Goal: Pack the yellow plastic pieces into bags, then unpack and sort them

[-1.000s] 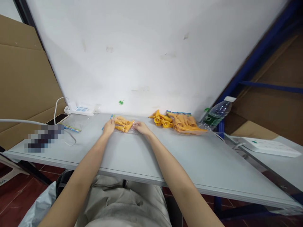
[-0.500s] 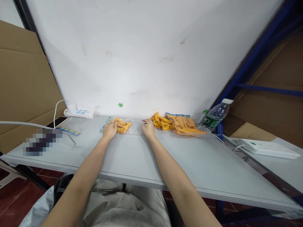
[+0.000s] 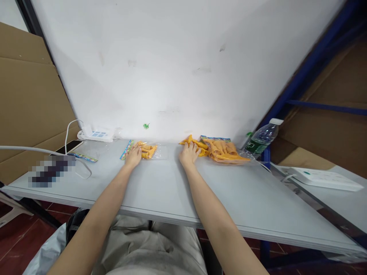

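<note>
My left hand [image 3: 133, 156] lies flat on the left end of a clear plastic bag [image 3: 149, 151] that holds several small orange plastic horns, near its colourful header card [image 3: 127, 149]. My right hand [image 3: 189, 153] rests over a loose pile of the same orange horns [image 3: 197, 147] at the back of the white table [image 3: 160, 191]; its fingers curl down onto the pile, and I cannot see whether a horn is gripped. A fuller bag of orange horns [image 3: 226, 152] lies just right of that pile.
A water bottle [image 3: 262, 138] lies at the table's right rear corner. At the left rear sit a white power strip [image 3: 96, 135], a phone [image 3: 70, 145], a cable and an empty bag with a colourful header [image 3: 86, 157]. A white board leans behind the table; cardboard stands on both sides.
My right hand has left the small bag and moved right onto the loose pile of orange horns. My left hand has stayed on the bag's left end.
</note>
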{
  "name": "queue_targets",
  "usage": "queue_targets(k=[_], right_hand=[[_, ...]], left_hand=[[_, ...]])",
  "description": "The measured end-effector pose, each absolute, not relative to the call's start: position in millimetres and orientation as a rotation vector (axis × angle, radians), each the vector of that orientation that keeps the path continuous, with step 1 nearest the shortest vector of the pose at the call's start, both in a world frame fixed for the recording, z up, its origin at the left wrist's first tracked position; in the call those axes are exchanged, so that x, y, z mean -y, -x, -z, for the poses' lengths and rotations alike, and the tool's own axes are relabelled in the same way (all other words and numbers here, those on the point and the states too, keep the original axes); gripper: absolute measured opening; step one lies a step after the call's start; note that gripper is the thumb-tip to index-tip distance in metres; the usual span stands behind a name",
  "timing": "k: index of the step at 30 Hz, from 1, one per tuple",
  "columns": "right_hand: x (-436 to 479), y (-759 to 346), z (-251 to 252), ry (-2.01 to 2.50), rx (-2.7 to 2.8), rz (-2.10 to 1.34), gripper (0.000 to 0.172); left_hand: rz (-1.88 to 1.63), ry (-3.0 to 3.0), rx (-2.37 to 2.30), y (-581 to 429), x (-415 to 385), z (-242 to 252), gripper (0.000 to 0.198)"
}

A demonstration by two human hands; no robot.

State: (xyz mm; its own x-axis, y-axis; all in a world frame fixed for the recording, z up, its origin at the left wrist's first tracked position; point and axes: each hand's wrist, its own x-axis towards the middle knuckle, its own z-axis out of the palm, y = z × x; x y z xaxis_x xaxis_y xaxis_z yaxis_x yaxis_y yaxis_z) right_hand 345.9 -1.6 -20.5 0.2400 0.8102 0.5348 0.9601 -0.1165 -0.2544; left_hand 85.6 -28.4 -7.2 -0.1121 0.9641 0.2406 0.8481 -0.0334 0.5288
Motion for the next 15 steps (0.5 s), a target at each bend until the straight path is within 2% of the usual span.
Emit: queue_targets(k=[6, 12, 15], right_hand=[[6, -349, 11, 2.031, 1.628, 0.310, 0.052], [10, -338, 6, 1.858, 1.906, 0.175, 0.041], [11, -335, 8, 1.840, 1.934, 0.172, 0.042]], left_hand=[[-0.852, -1.948, -2.027, -86, 28, 7, 0.045], [-0.866, -1.945, -2.033, -85, 25, 12, 0.045], [-0.879, -1.949, -2.032, -84, 24, 13, 0.044]])
